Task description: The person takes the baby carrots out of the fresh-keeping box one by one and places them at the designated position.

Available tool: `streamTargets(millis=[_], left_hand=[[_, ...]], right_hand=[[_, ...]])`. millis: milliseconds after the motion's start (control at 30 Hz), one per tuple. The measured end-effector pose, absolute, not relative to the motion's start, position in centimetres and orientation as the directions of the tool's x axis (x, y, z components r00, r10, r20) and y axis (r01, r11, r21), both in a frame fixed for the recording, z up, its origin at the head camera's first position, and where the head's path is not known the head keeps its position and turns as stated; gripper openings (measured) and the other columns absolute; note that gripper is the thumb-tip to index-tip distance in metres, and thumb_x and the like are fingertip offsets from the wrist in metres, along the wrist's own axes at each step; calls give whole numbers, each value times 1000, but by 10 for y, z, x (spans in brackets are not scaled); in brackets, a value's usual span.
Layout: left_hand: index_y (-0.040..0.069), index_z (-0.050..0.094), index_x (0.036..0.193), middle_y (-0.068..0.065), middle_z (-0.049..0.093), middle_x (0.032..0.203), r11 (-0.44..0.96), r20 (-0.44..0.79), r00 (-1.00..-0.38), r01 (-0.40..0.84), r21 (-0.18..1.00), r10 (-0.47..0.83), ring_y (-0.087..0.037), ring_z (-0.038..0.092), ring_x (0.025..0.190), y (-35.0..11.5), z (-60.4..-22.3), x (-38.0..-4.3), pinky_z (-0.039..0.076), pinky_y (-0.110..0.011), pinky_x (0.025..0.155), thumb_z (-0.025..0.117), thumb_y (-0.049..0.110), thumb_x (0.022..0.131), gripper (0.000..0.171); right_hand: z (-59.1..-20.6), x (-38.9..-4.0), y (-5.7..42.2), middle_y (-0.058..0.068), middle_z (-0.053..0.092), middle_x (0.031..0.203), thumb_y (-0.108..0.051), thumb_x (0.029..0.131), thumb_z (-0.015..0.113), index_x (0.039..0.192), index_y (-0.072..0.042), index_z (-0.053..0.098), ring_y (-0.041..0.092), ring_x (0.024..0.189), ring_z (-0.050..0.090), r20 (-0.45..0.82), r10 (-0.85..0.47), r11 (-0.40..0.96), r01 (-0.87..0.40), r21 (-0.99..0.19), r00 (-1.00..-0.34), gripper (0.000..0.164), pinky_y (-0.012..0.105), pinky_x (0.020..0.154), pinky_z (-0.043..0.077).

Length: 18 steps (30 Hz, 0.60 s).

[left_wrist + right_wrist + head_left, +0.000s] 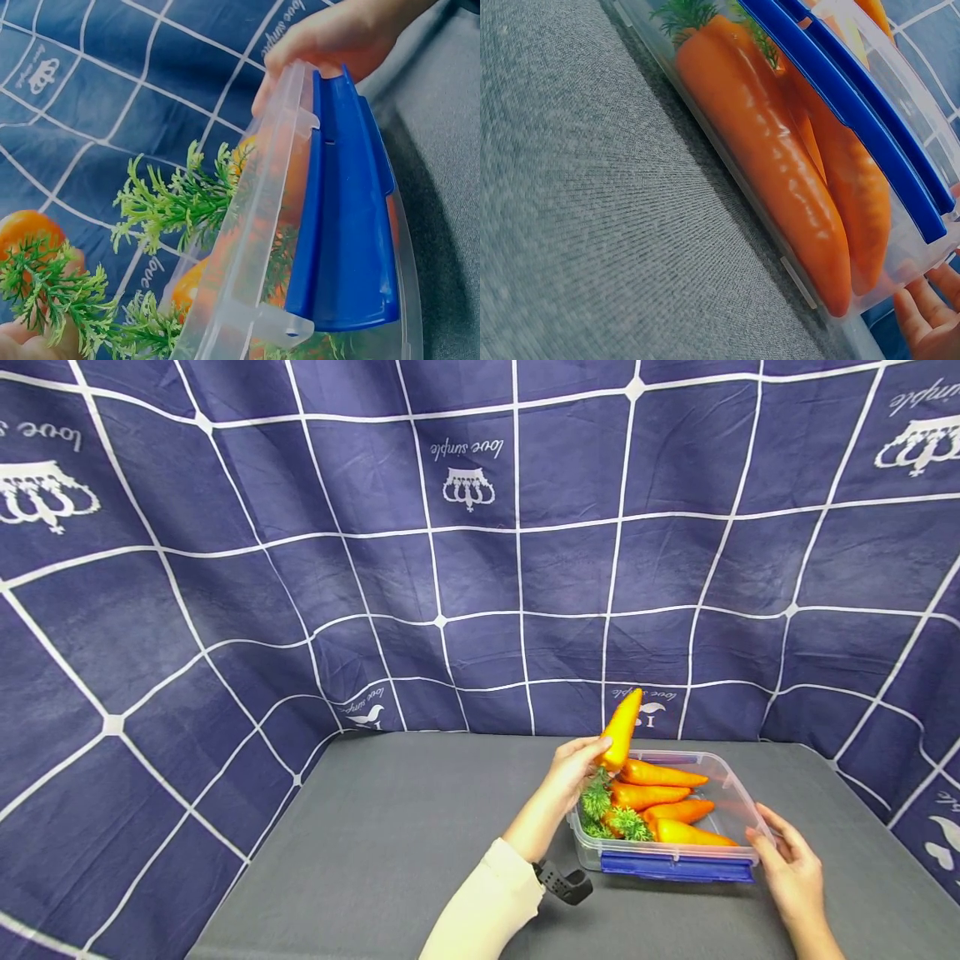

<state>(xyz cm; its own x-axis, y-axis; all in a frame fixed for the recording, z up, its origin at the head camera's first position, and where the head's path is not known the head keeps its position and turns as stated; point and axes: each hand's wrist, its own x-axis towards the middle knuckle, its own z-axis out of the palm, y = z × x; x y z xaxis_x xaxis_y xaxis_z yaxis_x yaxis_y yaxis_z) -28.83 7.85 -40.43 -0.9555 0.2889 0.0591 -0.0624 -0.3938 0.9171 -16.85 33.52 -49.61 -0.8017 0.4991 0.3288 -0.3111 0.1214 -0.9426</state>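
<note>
In the head view my left hand [573, 770] holds an orange toy carrot [624, 727] by its thick end, tip pointing up, above the left side of a clear plastic container [590, 858]. Green leafy tops hang below that hand, and in the left wrist view its carrot [31, 231] shows at the left edge. Several more carrots [652, 797] lie inside, tips mostly to the right, their leaves [628, 823] at the left end. My right hand [793, 868] grips the container's right end at the rim; the right wrist view shows its fingers [922, 307] against the wall.
A blue latch [675, 866] runs along the container's near side. The container stands on a grey table surface [390, 843]. Behind and to the left hangs a dark blue cloth [480, 568] with white grid lines. A black band [562, 882] is on the left wrist.
</note>
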Motion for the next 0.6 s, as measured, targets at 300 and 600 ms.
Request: streamTargets(millis=[300, 600], left_hand=[[-5, 64, 101, -2, 64, 74, -582, 80, -987, -16, 813, 138, -10, 61, 59, 64, -405, -284, 49, -19, 57, 61, 9, 92, 17], [-2, 64, 96, -4, 64, 74, -646, 88, -996, 56, 761, 16, -12, 62, 60, 47, -402, -280, 50, -20, 59, 60, 11, 93, 14]], right_hand=[[-497, -169, 334, -25, 67, 83, 1, 91, 63, 122, -25, 67, -9, 75, 58, 321, 513, 140, -291, -946, -796, 41, 9, 59, 39], [-496, -169, 336, -23, 69, 83, 1, 91, 62, 123, -23, 67, -10, 78, 60, 312, 508, 85, -314, -946, -803, 40, 8, 61, 41]])
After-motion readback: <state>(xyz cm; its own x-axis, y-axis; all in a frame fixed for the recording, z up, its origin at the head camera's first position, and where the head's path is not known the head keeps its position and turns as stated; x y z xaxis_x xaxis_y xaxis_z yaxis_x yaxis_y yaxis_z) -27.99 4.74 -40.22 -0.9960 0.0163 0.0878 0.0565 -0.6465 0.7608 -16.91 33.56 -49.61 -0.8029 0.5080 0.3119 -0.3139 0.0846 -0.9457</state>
